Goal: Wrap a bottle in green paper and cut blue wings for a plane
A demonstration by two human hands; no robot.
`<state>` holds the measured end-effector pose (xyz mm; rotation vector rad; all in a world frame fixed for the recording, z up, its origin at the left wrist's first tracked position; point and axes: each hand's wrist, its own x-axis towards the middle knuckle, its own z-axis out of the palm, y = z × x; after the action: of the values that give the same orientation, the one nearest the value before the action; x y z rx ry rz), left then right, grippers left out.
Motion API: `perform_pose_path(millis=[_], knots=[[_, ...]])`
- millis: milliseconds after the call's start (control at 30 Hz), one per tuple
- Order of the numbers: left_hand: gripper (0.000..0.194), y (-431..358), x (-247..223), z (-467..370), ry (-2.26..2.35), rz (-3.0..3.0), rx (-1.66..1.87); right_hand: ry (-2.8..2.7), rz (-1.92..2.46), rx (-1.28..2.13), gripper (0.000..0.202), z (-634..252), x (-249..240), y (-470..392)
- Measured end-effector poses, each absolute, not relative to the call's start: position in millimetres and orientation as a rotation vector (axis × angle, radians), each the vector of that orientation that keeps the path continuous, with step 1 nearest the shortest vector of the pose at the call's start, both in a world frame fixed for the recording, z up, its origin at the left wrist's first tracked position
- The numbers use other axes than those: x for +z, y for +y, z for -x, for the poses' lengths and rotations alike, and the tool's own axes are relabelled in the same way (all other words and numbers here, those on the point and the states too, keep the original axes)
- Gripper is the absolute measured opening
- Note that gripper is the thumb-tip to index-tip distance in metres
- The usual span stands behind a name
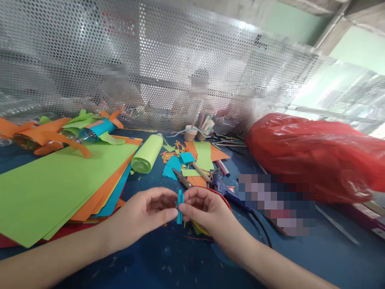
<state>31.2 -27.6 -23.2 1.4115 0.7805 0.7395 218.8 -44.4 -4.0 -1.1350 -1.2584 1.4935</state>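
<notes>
Between my two hands, low over the table, is a narrow blue paper piece (179, 206), held upright and looking folded or layered. My left hand (147, 214) pinches it from the left with thumb and fingers. From the other side, my right hand (209, 208) grips it between thumb and forefinger. Just beyond my fingers lie scissors (182, 178), partly covered by my right hand. A blue glue gun (224, 188) rests right of them, its cord running toward me. Scraps of blue paper (172, 167) and orange and green paper lie behind the scissors.
Stacked coloured sheets (72, 180) cover the left side. A green-wrapped bottle (147, 154) lies beside them, with paper-decorated bottles (99, 128) farther back. Cups (190, 133) of tools stand near the perforated metal screen (168, 60). A large red plastic bag (306, 152) fills the right.
</notes>
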Motion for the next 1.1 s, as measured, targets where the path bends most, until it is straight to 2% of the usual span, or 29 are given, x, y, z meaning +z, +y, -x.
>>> perform_pose_path(millis=[100,400,567,767,967,1033,1100], knots=[[0.025,-25.7,-22.4,-33.0,0.793,-1.273,0.663,-1.260,1.123,1.503,0.037,-218.3,-4.4,-44.7],[0.040,-38.6,-29.8,-39.1,0.831,-1.015,0.677,-1.299,1.068,1.450,0.033,-213.4,-12.9,-48.9],[0.046,-35.2,-28.8,-38.3,0.855,-1.079,0.642,-1.309,1.083,1.437,0.027,-213.5,-14.5,-47.0],[0.048,-33.5,-25.9,-34.7,0.855,-1.212,0.625,-1.327,1.056,1.461,0.029,-214.6,-15.2,-46.9],[0.042,-37.0,-21.1,-36.1,0.804,-1.271,0.575,-1.412,1.123,1.421,0.026,-215.5,-15.0,-48.5],[0.049,-35.0,-21.7,-35.4,0.815,-1.254,0.580,-1.569,1.172,1.345,0.024,-220.7,-8.3,-46.4],[0.053,-30.8,-22.6,-33.2,0.830,-1.241,0.602,-1.863,1.321,1.045,0.018,-228.7,1.0,-43.0]])
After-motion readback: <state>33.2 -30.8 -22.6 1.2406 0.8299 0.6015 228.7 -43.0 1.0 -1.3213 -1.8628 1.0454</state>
